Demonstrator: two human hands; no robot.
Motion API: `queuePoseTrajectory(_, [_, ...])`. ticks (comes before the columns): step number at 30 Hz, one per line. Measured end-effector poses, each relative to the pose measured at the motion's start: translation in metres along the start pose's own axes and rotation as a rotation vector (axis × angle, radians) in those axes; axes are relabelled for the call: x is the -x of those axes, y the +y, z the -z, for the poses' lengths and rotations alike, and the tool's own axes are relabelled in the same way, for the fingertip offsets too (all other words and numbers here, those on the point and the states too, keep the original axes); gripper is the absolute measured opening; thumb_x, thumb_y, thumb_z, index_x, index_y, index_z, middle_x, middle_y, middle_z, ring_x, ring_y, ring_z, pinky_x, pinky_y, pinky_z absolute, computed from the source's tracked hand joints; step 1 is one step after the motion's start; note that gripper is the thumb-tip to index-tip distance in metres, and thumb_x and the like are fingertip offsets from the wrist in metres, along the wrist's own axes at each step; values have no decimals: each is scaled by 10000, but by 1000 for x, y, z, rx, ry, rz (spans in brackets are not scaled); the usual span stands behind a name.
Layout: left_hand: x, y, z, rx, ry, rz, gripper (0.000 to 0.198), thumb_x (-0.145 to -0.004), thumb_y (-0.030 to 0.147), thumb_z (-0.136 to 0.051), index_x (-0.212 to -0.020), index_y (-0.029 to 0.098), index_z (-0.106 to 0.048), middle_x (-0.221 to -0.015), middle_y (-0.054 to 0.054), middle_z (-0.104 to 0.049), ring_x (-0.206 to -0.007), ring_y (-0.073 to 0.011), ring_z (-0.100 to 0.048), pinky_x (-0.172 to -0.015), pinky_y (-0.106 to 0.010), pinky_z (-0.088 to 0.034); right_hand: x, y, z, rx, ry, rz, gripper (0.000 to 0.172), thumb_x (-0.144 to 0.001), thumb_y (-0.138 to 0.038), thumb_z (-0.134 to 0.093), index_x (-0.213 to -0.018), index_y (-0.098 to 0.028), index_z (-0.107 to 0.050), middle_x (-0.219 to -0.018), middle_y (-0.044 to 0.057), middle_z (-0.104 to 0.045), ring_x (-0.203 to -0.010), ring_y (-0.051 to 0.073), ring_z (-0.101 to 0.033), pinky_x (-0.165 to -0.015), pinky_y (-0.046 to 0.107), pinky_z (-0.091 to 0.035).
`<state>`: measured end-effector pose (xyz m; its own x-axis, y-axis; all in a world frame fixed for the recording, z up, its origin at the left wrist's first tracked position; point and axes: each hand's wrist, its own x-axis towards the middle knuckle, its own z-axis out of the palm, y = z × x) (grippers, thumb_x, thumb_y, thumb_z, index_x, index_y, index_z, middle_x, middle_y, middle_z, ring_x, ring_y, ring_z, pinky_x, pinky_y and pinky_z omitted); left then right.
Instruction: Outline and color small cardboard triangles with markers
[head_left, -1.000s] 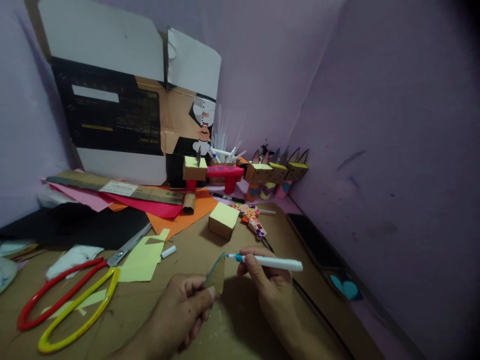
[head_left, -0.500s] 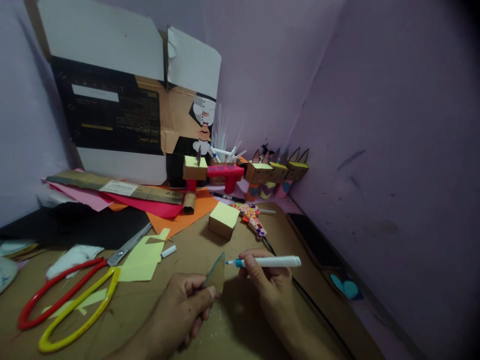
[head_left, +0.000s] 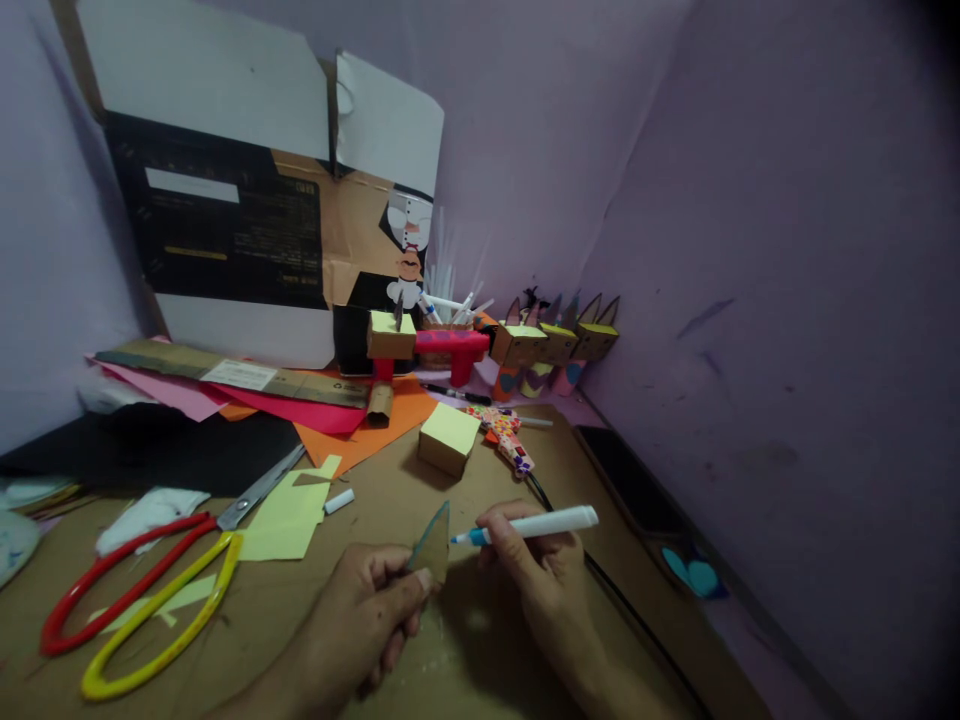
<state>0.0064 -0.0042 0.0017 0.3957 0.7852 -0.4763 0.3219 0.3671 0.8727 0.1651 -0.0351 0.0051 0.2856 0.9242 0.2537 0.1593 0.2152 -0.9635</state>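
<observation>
Between thumb and fingers, my left hand point(head_left: 375, 605) pinches a small pointed cardboard piece point(head_left: 439, 550) with a blue line along its left edge. My right hand point(head_left: 540, 580) grips a white marker point(head_left: 551, 522) with a blue tip, held nearly level. Its tip is at the right edge of the cardboard piece; whether they touch I cannot tell. A white marker cap point(head_left: 339, 501) lies beyond my left hand. Farther back sits a small cardboard box point(head_left: 448, 440) with a pale yellow top.
Scissors point(head_left: 225, 525) with red and yellow handles lie at left beside yellow paper point(head_left: 281, 525). A patterned glue gun point(head_left: 510, 440) trails a black cord past my right hand. Cardboard animal figures point(head_left: 517, 350) stand at the back. A dark phone-like slab point(head_left: 630, 480) lies at right.
The marker's tip has shifted slightly down along the cardboard piece's right edge, and the marker now tilts more. My left hand has stayed almost still.
</observation>
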Motion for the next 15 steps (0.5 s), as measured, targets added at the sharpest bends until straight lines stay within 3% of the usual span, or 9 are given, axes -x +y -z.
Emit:
queuePoseTrajectory(5, [-1, -3, -1, 47, -3, 7, 369, -665, 513, -489, -509, 186, -420, -289, 85, -337, -235, -41, -253, -252, -150, -175, -2, 6, 1, -67, 108, 10, 170, -781, -318, -561, -792, -172, -648, -566, 7, -634, -544, 140, -599, -513, 215, -467])
queuePoseTrajectory(15, [0, 2, 1, 83, -9, 54, 370, -651, 520, -523, -531, 182, -431, -322, 92, -348, -258, -36, -270, -266, -145, -183, -6, 11, 4, -25, 76, 62, 119, -793, -285, -556, -784, -211, -648, -568, -17, -615, -526, 105, -580, -480, 163, -452])
